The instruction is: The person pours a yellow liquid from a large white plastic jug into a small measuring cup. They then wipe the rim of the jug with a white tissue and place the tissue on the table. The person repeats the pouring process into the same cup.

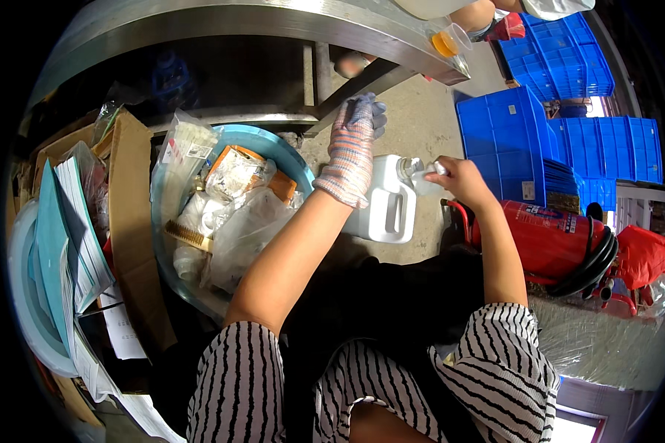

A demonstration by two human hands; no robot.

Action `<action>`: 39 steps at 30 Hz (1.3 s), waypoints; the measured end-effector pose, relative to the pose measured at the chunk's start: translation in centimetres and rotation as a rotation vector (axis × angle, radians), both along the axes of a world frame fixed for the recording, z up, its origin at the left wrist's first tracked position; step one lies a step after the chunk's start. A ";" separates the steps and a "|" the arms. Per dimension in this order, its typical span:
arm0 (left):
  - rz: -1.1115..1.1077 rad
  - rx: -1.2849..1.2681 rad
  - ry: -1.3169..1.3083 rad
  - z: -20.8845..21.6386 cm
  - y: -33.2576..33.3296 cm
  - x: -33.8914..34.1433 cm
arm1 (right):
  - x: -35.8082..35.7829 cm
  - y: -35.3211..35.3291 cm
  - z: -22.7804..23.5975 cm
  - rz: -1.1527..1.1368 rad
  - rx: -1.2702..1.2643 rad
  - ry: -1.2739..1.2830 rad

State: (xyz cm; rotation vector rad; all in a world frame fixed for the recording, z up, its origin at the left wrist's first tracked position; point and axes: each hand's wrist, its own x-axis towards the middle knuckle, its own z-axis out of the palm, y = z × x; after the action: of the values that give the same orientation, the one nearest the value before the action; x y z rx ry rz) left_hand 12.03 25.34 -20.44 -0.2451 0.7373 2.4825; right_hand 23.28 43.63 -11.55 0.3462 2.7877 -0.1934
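Note:
My left hand (357,122) wears a striped knit glove with grey-blue fingers. The fingers are curled at the far left side of a white plastic jug (378,223), and what they hold, if anything, is hidden. Part of the jug is covered by the glove's cuff. Its neck and handle opening face right. Bare and closed, my right hand (459,179) pinches a small translucent plastic cup (419,181) beside the jug's mouth. Whether the cup touches the neck I cannot tell.
A blue tub (254,133) of bags, packets and a brush (188,235) stands left, beside a cardboard box (137,221). A metal table (273,18) spans the far side, with an orange-filled cup (445,44). Right are blue crates (495,144) and a red fire extinguisher (528,236).

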 end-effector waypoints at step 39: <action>0.030 0.015 -0.024 0.4 0.3 -0.5 | -1.4 -0.4 -0.9 0.497 0.308 0.059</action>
State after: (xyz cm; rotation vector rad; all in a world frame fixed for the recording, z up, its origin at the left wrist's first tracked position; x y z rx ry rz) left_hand 11.57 25.62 -20.07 -0.2819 0.7095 2.5080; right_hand 21.87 43.26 -12.40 -0.2922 2.8547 0.3488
